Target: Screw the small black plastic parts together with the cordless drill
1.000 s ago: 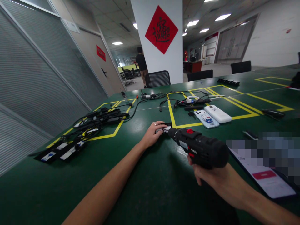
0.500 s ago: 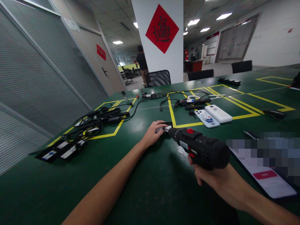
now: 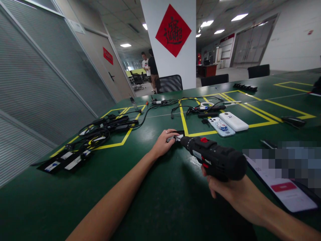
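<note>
In the head view my right hand (image 3: 223, 190) is wrapped round the grip of a black cordless drill (image 3: 213, 155) with red switches. The drill's chuck points forward and left, towards a small black piece with a whitish face (image 3: 179, 137) on the table. My left hand (image 3: 164, 142), a ring on one finger, holds that piece from its left side. The bit's tip meets or nearly meets the piece; whether they touch I cannot tell. My left fingers and the chuck hide much of it.
Tangled black cables (image 3: 107, 129) with flat black pieces lie left on the green table (image 3: 140, 207). Ahead right are a white power bank (image 3: 233, 121), a patterned phone (image 3: 221, 126) and more cables (image 3: 205, 108). A lit phone (image 3: 283, 184) lies near my right forearm. Two people (image 3: 151, 68) stand far behind.
A second person in a white shirt has come into view beside the one in black in the background. My hands, the drill and the small piece show hardly any movement.
</note>
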Demonstrator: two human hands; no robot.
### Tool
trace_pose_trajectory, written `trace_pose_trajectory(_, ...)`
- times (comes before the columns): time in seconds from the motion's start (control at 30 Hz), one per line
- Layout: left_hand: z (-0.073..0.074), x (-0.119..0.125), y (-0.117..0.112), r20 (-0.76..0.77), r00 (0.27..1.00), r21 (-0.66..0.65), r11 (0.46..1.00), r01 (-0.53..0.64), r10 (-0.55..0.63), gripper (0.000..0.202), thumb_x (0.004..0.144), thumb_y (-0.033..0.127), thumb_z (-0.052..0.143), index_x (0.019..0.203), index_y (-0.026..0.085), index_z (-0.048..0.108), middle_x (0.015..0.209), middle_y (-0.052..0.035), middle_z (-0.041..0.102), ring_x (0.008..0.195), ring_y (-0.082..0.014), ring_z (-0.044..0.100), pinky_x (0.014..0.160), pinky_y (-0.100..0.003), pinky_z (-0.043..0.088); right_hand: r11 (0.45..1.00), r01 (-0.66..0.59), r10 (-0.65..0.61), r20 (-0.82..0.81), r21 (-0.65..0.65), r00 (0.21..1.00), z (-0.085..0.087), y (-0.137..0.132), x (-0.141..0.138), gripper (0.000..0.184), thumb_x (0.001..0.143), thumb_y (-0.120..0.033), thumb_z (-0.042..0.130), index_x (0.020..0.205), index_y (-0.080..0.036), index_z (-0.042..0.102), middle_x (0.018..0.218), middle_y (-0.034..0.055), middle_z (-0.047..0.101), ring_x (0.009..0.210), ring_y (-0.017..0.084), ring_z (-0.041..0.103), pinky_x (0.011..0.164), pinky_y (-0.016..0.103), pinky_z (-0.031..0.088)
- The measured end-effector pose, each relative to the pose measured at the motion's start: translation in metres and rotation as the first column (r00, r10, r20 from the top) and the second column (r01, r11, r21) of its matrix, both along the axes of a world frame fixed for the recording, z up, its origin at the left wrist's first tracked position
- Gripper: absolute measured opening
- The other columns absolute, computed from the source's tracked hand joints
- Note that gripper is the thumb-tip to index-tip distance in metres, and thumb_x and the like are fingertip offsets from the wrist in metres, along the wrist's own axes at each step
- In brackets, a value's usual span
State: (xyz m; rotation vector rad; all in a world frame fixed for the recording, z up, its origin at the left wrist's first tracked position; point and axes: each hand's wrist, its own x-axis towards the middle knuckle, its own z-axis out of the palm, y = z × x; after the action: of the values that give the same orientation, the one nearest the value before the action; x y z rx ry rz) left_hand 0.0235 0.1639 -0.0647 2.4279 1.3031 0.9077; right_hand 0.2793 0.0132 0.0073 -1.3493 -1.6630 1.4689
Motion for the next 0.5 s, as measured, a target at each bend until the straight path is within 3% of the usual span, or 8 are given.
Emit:
trace_pose_trajectory(0.2, 0.0010, 0.0002, -0.0003, 0.006, 1.000, -0.004, 1.000, -0.001, 0.001, 0.031, 0.082, 0.017, 0.044, 0.105, 0.023, 0.064, 0.120, -0.0046, 0.055, 0.110, -0.0221, 0.048, 0.099, -0.040, 0.036, 1.000, 0.005, -0.005, 0.001, -0.010, 1.000, 0.0072, -0.0005, -0.0012, 0.007, 0.077, -0.024, 0.053, 0.082, -0.020, 0.056, 0.071, -0.0016, 0.059, 0.064, 0.014, 0.054, 0.057, 0.024, 0.042)
trace_pose_trajectory(0.5, 0.0016, 0.0011, -0.0009, 0.009, 1.000, -0.010, 1.000, -0.006, 0.006, 0.032, 0.082, 0.017, 0.043, 0.106, 0.023, 0.064, 0.119, -0.0051, 0.056, 0.110, -0.0229, 0.048, 0.100, -0.042, 0.036, 1.000, -0.002, 0.002, 0.010, 0.008, 1.000, -0.0013, 0.0003, 0.0002, 0.008, 0.078, -0.024, 0.052, 0.083, -0.020, 0.057, 0.070, -0.0021, 0.058, 0.061, 0.012, 0.052, 0.056, 0.024, 0.041)
